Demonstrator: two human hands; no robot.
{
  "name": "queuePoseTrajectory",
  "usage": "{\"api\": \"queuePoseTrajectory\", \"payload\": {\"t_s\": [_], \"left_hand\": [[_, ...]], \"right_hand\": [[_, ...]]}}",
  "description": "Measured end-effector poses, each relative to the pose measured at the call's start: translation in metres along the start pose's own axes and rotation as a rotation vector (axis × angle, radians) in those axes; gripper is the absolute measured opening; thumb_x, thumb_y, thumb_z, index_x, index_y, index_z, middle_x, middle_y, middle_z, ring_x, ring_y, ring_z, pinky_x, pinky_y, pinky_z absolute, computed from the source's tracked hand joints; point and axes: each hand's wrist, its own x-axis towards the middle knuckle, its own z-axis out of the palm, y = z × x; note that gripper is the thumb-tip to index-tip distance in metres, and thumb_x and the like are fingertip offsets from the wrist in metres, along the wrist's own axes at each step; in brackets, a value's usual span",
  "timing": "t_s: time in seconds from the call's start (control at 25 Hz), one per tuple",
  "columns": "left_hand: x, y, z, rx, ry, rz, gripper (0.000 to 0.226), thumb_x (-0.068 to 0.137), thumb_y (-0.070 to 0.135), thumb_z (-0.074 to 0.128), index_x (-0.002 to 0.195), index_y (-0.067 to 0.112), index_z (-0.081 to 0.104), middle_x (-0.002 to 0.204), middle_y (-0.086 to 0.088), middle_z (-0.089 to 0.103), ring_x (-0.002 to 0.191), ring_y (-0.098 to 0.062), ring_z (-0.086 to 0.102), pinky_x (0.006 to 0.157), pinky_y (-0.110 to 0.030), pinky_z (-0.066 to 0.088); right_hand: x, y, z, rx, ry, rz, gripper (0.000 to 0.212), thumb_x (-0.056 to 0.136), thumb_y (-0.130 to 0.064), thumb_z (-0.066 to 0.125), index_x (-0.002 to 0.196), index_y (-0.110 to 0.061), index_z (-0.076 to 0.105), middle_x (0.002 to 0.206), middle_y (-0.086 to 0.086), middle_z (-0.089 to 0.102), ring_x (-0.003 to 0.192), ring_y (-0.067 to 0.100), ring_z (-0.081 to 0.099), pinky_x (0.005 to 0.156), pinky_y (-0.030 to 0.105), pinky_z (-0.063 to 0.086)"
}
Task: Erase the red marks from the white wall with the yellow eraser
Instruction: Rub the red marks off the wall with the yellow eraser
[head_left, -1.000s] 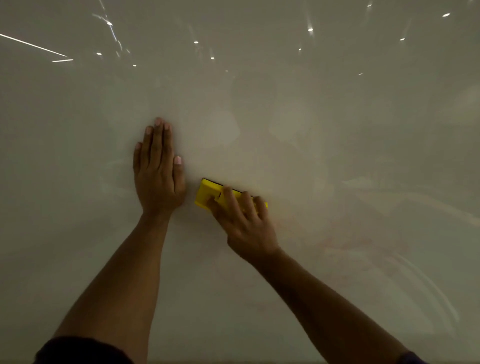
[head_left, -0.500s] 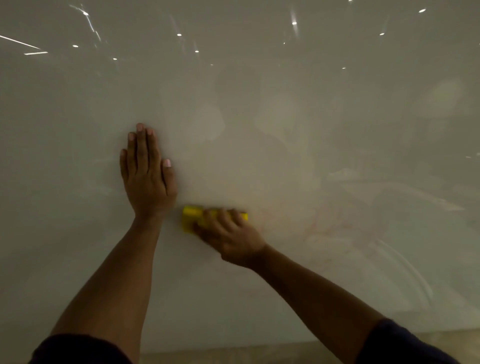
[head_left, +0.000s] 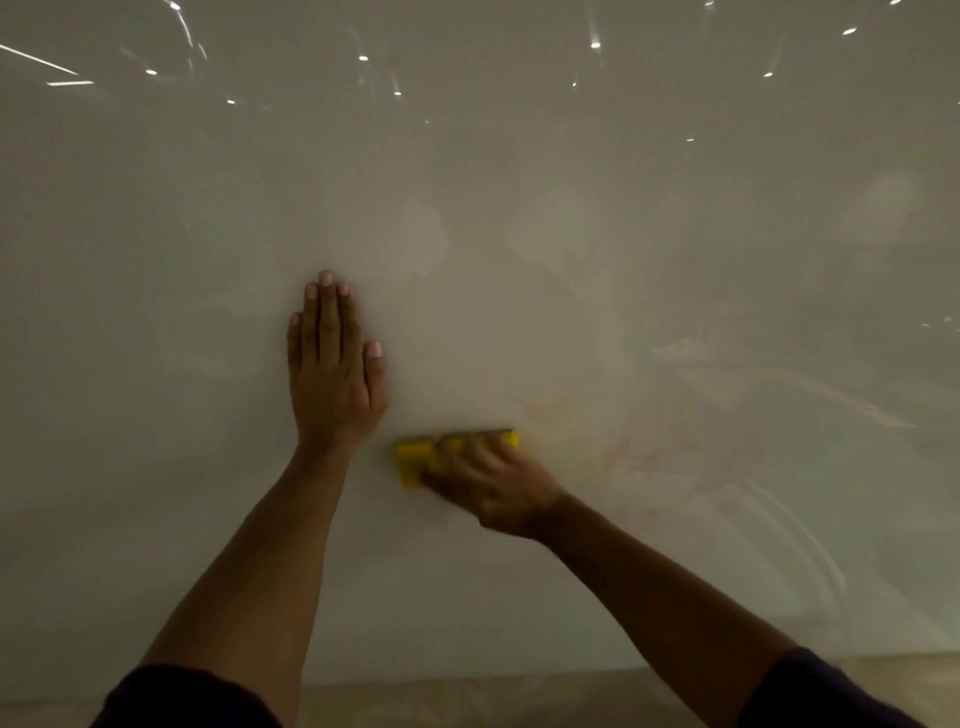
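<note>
A glossy white wall fills the view. My right hand presses the yellow eraser flat against the wall, fingers over its top, so only its left end and upper edge show. Faint smeared red marks spread on the wall just right of the eraser. My left hand lies flat on the wall, fingers pointing up and close together, a little up and left of the eraser, holding nothing.
A strip of tan floor shows along the wall's base at the bottom edge. Ceiling lights reflect in the upper wall. Pale curved wipe streaks arc across the wall at lower right.
My right hand has swept the eraser downward along the wall and turned it level. My left hand has stayed flat on the wall. The camera has tilted down, showing the floor.
</note>
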Motion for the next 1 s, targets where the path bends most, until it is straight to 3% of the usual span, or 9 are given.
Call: {"api": "queuePoseTrajectory", "payload": {"t_s": [0.08,0.16,0.28,0.36,0.52,0.6,0.76,0.84,1.0], "left_hand": [[-0.013,0.002,0.004,0.016,0.0,0.044,0.062,0.112,0.028,0.03,0.165,-0.003,0.029,0.172,-0.022,0.027,0.163,-0.033,0.016,0.133,-0.045,0.013],[-0.026,0.004,0.008,0.015,0.005,0.055,0.061,0.112,0.027,0.031,0.164,-0.004,0.031,0.172,-0.022,0.028,0.166,-0.028,0.009,0.133,-0.044,0.012],[-0.041,0.009,0.009,0.008,-0.007,0.087,0.061,0.112,0.028,0.03,0.166,-0.002,0.027,0.172,-0.022,0.026,0.166,-0.025,0.005,0.134,-0.044,0.011],[-0.046,0.011,0.009,0.0,-0.017,0.094,0.062,0.113,0.028,0.029,0.167,-0.001,0.024,0.173,-0.022,0.025,0.166,-0.026,0.004,0.134,-0.044,0.01],[-0.045,0.009,0.01,0.018,-0.041,0.095,0.063,0.112,0.027,0.031,0.167,-0.002,0.018,0.172,-0.024,0.024,0.166,-0.026,0.0,0.135,-0.045,0.007],[-0.044,0.01,0.008,0.01,-0.065,0.1,0.064,0.112,0.027,0.032,0.167,-0.003,0.019,0.173,-0.025,0.022,0.166,-0.027,-0.002,0.134,-0.047,0.008],[-0.045,0.009,-0.001,0.013,-0.113,0.131,0.065,0.113,0.029,0.032,0.167,-0.005,0.016,0.174,-0.026,0.017,0.165,-0.032,0.002,0.134,-0.05,0.009],[-0.045,0.012,-0.006,0.021,-0.122,0.156,0.066,0.114,0.029,0.033,0.167,-0.005,0.015,0.174,-0.027,0.016,0.164,-0.039,0.01,0.134,-0.05,0.01],[-0.047,0.019,-0.01,0.029,-0.142,0.136,0.066,0.113,0.029,0.033,0.166,-0.007,0.018,0.173,-0.028,0.016,0.162,-0.043,0.016,0.133,-0.052,0.014]], "right_hand": [[0.01,0.01,-0.001,0.039,0.1,0.458,0.06,0.085,-0.009,0.057,0.14,-0.031,0.063,0.139,0.016,0.055,0.101,0.035,0.056,0.086,0.045,0.042],[0.016,-0.003,-0.001,0.08,0.115,0.6,0.063,0.083,-0.01,0.06,0.142,-0.032,0.061,0.136,0.017,0.057,0.097,0.035,0.056,0.082,0.043,0.041],[-0.017,-0.025,0.003,0.025,-0.05,0.026,0.044,0.096,-0.015,0.05,0.134,-0.025,0.069,0.134,0.017,0.065,0.1,0.036,0.065,0.086,0.045,0.05],[-0.028,-0.009,-0.005,0.012,-0.071,-0.004,0.045,0.099,-0.011,0.045,0.133,-0.025,0.069,0.135,0.016,0.066,0.1,0.036,0.068,0.086,0.046,0.053],[-0.014,0.019,-0.009,0.049,0.096,0.735,0.063,0.085,-0.01,0.061,0.143,-0.036,0.059,0.139,0.013,0.055,0.096,0.034,0.056,0.078,0.041,0.04],[-0.016,0.006,-0.005,0.055,0.071,0.563,0.058,0.085,-0.011,0.06,0.139,-0.032,0.063,0.135,0.015,0.058,0.096,0.034,0.058,0.079,0.041,0.042],[-0.036,-0.02,0.001,-0.006,-0.156,-0.412,0.022,0.099,-0.024,0.057,0.11,-0.028,0.075,0.121,-0.001,0.072,0.099,0.021,0.066,0.087,0.038,0.053],[-0.036,-0.008,0.001,-0.013,-0.133,-0.399,0.025,0.101,-0.02,0.055,0.111,-0.027,0.077,0.121,0.001,0.074,0.1,0.025,0.067,0.09,0.04,0.054],[-0.048,-0.01,-0.006,0.073,-0.142,0.11,0.055,0.103,-0.008,0.027,0.134,-0.025,0.069,0.134,0.017,0.066,0.104,0.039,0.06,0.089,0.048,0.05]]}}
